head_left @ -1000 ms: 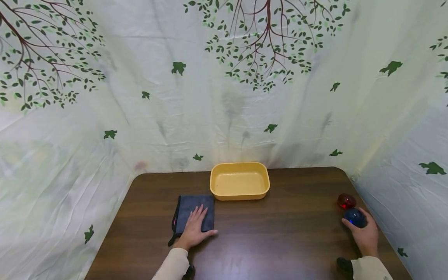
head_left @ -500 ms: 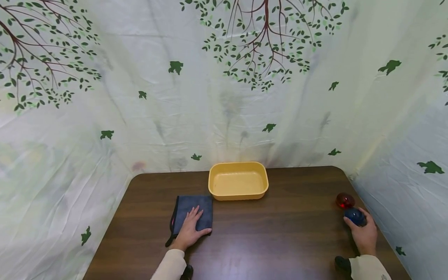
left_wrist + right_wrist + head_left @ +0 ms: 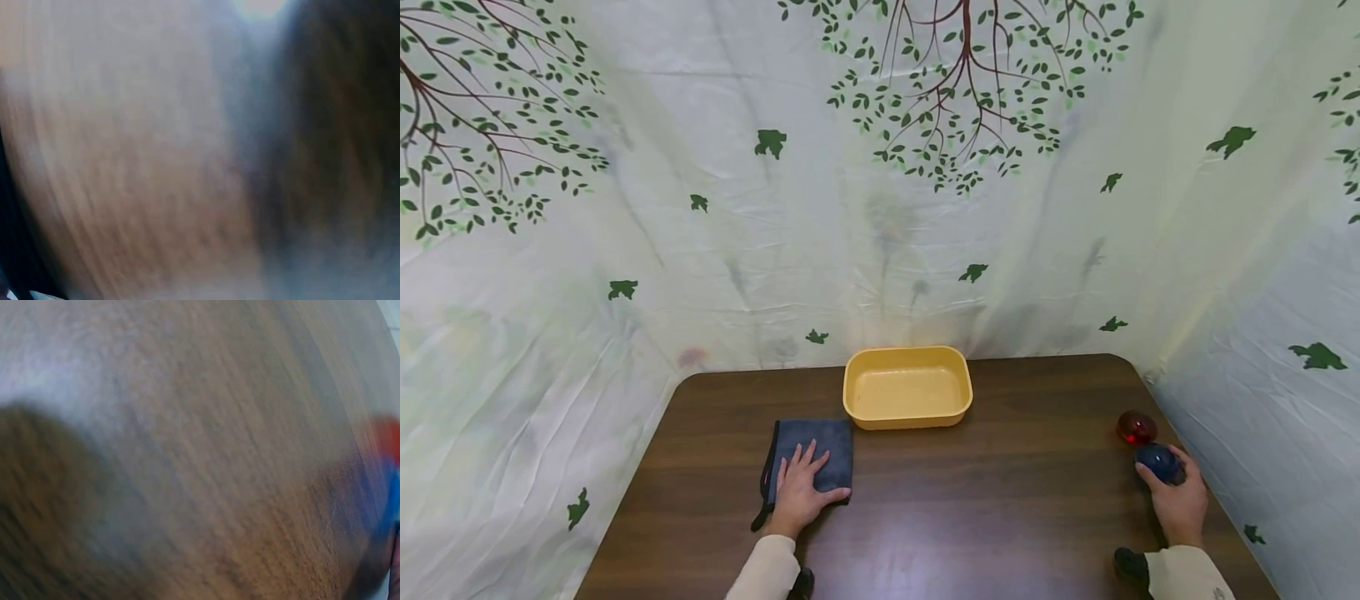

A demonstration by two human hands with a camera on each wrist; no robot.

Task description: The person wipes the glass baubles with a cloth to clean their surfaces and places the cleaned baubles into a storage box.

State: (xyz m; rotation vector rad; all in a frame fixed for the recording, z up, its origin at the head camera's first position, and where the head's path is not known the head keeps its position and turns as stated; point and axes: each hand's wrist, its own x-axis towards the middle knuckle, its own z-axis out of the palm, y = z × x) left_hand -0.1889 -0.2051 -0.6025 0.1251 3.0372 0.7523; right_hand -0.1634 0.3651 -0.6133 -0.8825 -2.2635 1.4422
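My left hand lies with spread fingers on a flat dark-blue fabric pouch with black edging and a dark strap at its left side. The thumb reaches the pouch's lower right corner. At the table's right side, my right hand holds a shiny dark-blue ball between thumb and fingers. Just behind it sits a clear red ball, overlapping the blue one in the head view. In the right wrist view, the red ball and blue ball show blurred at the edge. The left wrist view shows only blurred wood.
A yellow rectangular tub stands at the back middle of the brown wooden table, close to the pouch's upper right corner. Pale curtains printed with trees and leaves hang behind and along both sides.
My left hand has shifted slightly left on the pouch. The right hand stays at the blue ball, with little visible movement. The whole head view has drifted a little.
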